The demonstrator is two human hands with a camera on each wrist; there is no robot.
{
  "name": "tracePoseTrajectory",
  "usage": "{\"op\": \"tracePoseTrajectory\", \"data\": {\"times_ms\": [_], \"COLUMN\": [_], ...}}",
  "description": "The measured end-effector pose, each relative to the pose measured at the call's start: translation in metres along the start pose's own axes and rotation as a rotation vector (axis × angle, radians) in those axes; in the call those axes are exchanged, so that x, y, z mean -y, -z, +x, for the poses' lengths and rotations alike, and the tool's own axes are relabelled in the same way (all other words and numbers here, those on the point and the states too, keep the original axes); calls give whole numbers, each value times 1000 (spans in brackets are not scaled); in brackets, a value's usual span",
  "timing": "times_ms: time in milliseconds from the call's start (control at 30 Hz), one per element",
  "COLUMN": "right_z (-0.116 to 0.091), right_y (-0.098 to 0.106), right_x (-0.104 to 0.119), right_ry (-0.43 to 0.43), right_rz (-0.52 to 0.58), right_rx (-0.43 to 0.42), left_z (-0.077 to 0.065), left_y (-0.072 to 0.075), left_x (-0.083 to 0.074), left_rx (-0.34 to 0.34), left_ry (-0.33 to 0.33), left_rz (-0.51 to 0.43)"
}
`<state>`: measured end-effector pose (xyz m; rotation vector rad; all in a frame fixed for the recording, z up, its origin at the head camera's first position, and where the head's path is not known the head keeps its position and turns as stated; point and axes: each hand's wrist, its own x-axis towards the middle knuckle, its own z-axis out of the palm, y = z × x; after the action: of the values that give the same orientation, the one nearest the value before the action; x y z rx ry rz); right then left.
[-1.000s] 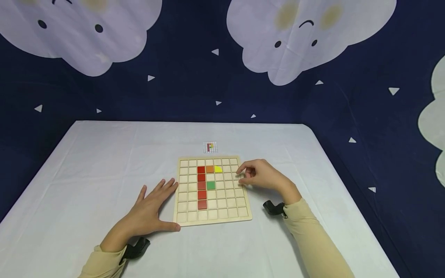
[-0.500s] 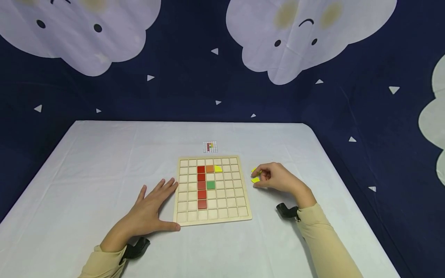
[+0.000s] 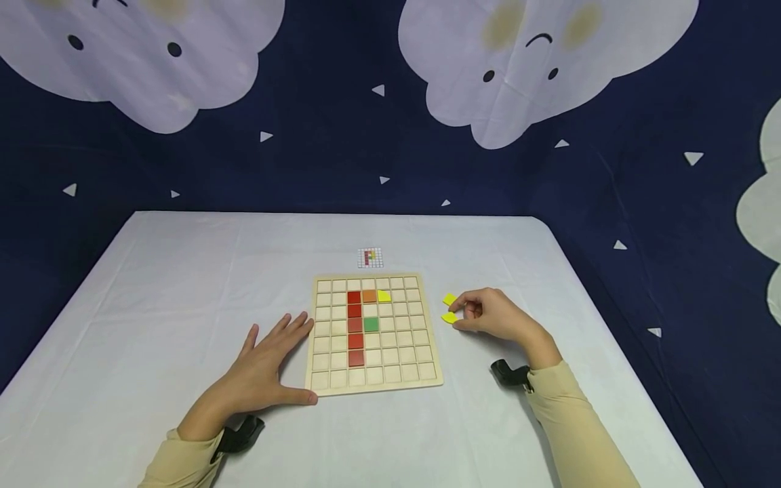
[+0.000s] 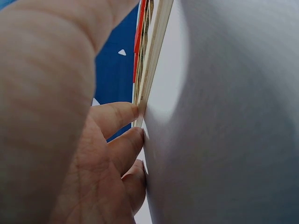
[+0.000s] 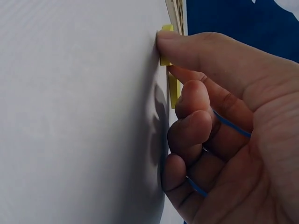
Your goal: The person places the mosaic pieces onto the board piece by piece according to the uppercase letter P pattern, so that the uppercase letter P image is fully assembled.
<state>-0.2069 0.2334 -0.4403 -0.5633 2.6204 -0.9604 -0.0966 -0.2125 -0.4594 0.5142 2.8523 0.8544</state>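
A square wooden grid board (image 3: 339, 378) lies on the white table. On it, a column of red square tiles (image 3: 355, 324) stands beside an orange tile (image 3: 369, 296), a yellow tile with a cut corner (image 3: 384, 296) and a green tile (image 3: 371, 324). My left hand (image 3: 265, 373) is spread along the left side, fingertips and thumb touching the board's edge. Right of the board, my right hand (image 3: 497, 315) has thumb and index finger at either side of the nearer loose yellow tile (image 3: 448, 317), pinching it at the table; its other fingers are curled. Another yellow tile (image 3: 449, 299) lies just behind.
A small printed pattern card (image 3: 370, 257) lies behind the board. Black wrist cameras sit on the left wrist (image 3: 241, 434) and right wrist (image 3: 509, 374). Behind the table hangs a dark blue cloth (image 3: 329, 149) with clouds.
My right hand has moved right from over the board's right edge to the two loose yellow tiles, which it hid at first. My left hand has stayed at the board.
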Motion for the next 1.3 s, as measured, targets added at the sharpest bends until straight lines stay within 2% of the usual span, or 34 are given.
{"op": "tracePoseTrajectory", "data": {"times_ms": [500, 833, 1300], "right_z": [-1, -5, -6], "right_y": [0, -3, -8], "right_x": [-1, -2, 5], "right_ry": [58, 12, 40], "right_rz": [35, 40, 10], "right_rx": [82, 46, 18], "left_z": [1, 1, 1], "left_y": [1, 2, 1], "left_x": [1, 1, 2], "left_rx": [17, 22, 19], "left_ry": [6, 15, 14], "left_rz": [-2, -1, 3]}}
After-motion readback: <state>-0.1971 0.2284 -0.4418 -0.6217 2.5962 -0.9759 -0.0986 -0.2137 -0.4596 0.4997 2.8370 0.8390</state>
